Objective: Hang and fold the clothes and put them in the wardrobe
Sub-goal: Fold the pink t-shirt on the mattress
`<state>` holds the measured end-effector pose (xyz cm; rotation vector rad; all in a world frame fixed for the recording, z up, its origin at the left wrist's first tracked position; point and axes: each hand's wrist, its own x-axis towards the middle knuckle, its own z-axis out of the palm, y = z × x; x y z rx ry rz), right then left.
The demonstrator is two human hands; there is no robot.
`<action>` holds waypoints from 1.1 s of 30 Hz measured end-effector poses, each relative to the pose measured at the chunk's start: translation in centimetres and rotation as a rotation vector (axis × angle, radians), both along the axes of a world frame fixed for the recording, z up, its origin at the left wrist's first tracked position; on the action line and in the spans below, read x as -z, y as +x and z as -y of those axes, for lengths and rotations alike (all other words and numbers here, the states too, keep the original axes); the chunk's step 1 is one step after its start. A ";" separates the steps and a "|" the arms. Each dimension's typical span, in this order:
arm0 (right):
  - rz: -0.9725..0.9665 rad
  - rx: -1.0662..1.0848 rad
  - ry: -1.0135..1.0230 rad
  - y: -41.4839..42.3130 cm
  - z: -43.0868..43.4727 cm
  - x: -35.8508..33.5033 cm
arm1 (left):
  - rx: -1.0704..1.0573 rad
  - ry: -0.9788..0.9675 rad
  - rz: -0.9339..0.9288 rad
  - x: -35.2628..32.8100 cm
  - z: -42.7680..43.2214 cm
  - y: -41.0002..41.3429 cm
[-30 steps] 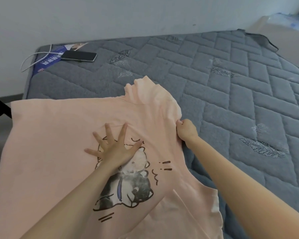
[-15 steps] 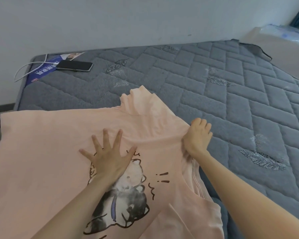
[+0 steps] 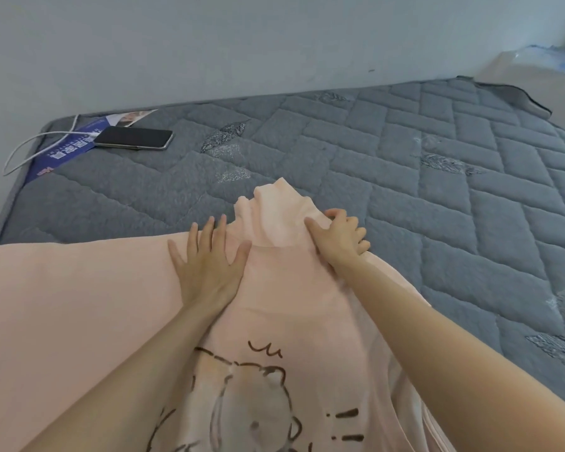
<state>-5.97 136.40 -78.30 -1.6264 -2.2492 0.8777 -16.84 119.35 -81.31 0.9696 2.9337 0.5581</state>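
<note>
- Nearest the viewer, a peach-pink T-shirt (image 3: 79, 305) lies spread front-up on a bed, soft and matte, with a cartoon animal print (image 3: 252, 402) drawn in dark outline.
- Two bare forearms reach out over the shirt from the near edge.
- The left hand (image 3: 209, 259) lies flat on the cloth, fingers spread apart, pressing it down just left of the collar.
- The right hand (image 3: 340, 236) is curled over the right shoulder of the shirt, fingers bent and bunching the fabric under them.
- Between the hands the ribbed collar (image 3: 281, 210) stands rumpled, pointing away.
- This looks like the folding step: smoothing the top before a side is turned in. The next move likely calls for the right side to be folded inward while the left hand pins the cloth.
- Beyond is the grey quilted mattress (image 3: 405, 164), nubbly, stitched in a brick pattern.
- Far left, a dark phone (image 3: 132, 137) with a white cable (image 3: 23, 151) rests on a blue leaflet (image 3: 62, 148).
</note>
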 end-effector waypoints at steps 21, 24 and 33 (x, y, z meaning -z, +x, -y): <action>-0.286 -0.097 -0.124 -5.3 -8.4 2.2 | -0.045 0.635 0.260 1.4 -6.7 -8.5; -0.267 -0.147 -0.273 -4.7 -7.6 1.0 | 0.015 0.735 0.615 0.7 -5.5 -8.8; -0.118 -0.286 -0.430 -2.1 -2.4 -3.1 | 0.046 0.659 0.768 -2.4 -0.8 -6.3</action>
